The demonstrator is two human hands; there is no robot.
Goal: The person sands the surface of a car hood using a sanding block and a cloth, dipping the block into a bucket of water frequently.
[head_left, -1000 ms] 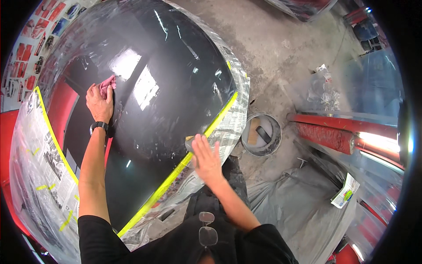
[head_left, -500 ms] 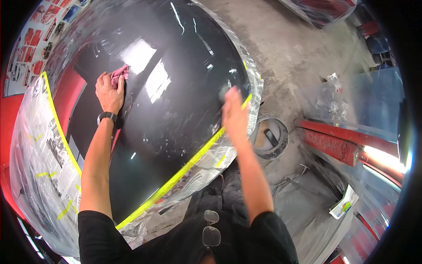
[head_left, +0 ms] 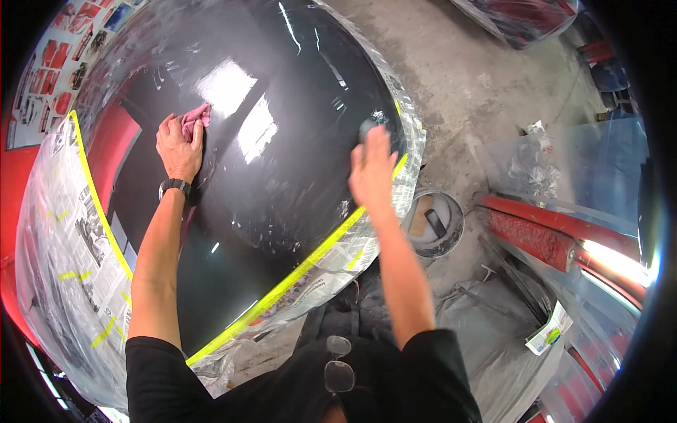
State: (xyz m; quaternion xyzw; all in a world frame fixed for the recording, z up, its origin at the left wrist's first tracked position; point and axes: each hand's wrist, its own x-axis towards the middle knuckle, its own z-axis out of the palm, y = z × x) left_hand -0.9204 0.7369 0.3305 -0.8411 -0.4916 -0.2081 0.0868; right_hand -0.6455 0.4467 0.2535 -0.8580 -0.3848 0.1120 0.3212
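Note:
Glossy black and wet-looking, a curved car body panel fills the middle of the head view. My left hand rests on it, closed round a crumpled pink cloth. A dark watch is on that wrist. Near the panel's right edge, my right hand presses flat fingers over a small grey pad, which is mostly hidden and slightly blurred. Whitish wet streaks lie around the pad. Yellow masking tape borders the panel, with newspaper and clear film beyond it.
On the concrete floor to the right stands a round bucket with a dark-handled block inside. Farther right are a red metal beam, a bright lamp and plastic sheeting. Another film-covered car part shows at the top.
My right hand has slid slightly up and to the left across the panel, and the grey pad shows more clearly. The left hand stays on the cloth, nearly still.

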